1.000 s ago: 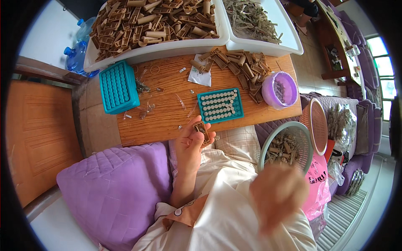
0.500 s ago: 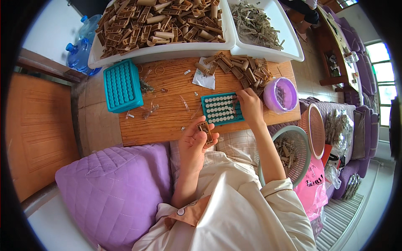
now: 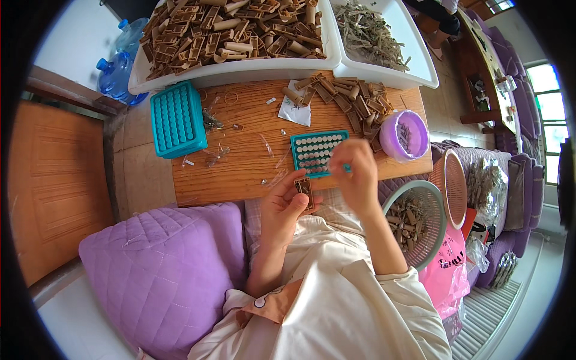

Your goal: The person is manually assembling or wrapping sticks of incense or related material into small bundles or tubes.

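- Brown holder [image 3: 304, 189] sits pinched in my left hand [image 3: 282, 207], just off the near edge of the counter [image 3: 240, 174] and right beside the teal tray [image 3: 317, 153].
- My right hand [image 3: 355, 177] hovers over the tray's near right corner, fingers closed as if on something small; I cannot tell what, if anything, is between them.
- The tray lies flat, its rows filled with pale round caps; a second, taller teal tray [image 3: 177, 119] stands well apart to the left.
- To do this well, I judge I should keep the left hand steady and the holder upright, close to the tray, so the right hand travels little.
- I would pick from the nearest row first, one piece at a time, and avoid brushing the loose bits [image 3: 270, 150] scattered on the wood.
- The purple cup [image 3: 405, 135] and the pile of brown tubes [image 3: 348, 99] sit near the right hand; I would keep the wrist clear of them.
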A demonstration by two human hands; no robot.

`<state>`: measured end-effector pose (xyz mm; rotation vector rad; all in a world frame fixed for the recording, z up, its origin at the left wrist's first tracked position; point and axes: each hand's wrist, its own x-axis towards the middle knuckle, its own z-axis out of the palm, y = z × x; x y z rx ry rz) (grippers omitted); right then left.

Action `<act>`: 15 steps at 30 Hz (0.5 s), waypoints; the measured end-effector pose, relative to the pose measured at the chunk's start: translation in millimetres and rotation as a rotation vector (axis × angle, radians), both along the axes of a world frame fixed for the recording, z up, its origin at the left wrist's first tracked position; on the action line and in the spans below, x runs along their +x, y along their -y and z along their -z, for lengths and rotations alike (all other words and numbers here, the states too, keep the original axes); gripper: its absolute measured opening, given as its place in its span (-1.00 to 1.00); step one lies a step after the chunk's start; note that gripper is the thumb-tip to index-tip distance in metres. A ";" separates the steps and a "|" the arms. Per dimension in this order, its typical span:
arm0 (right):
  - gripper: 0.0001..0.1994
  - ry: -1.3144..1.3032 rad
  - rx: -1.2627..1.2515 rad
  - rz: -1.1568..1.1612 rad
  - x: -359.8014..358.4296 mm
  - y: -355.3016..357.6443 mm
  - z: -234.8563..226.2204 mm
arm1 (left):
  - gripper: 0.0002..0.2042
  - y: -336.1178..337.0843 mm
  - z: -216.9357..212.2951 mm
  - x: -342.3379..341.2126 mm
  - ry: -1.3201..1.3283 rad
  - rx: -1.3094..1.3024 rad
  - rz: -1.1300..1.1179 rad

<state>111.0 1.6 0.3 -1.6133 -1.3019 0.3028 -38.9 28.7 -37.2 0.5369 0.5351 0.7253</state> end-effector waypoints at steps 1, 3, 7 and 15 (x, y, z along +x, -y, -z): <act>-0.85 0.102 0.025 -0.057 -10.2 4.3 -6.5 | -0.55 -0.4 -2.1 2.2 -0.015 -0.006 -0.010; -0.85 0.058 0.024 -0.106 -23.2 6.6 -5.0 | -0.57 0.2 -3.3 6.4 -0.017 0.040 -0.019; -0.83 -0.116 -0.080 -0.234 -21.5 13.6 1.4 | -0.65 -2.0 3.6 4.4 -0.066 -0.017 0.009; -0.78 0.008 -0.248 0.193 42.9 8.4 42.4 | -0.75 -3.1 3.8 1.5 -0.164 0.072 0.076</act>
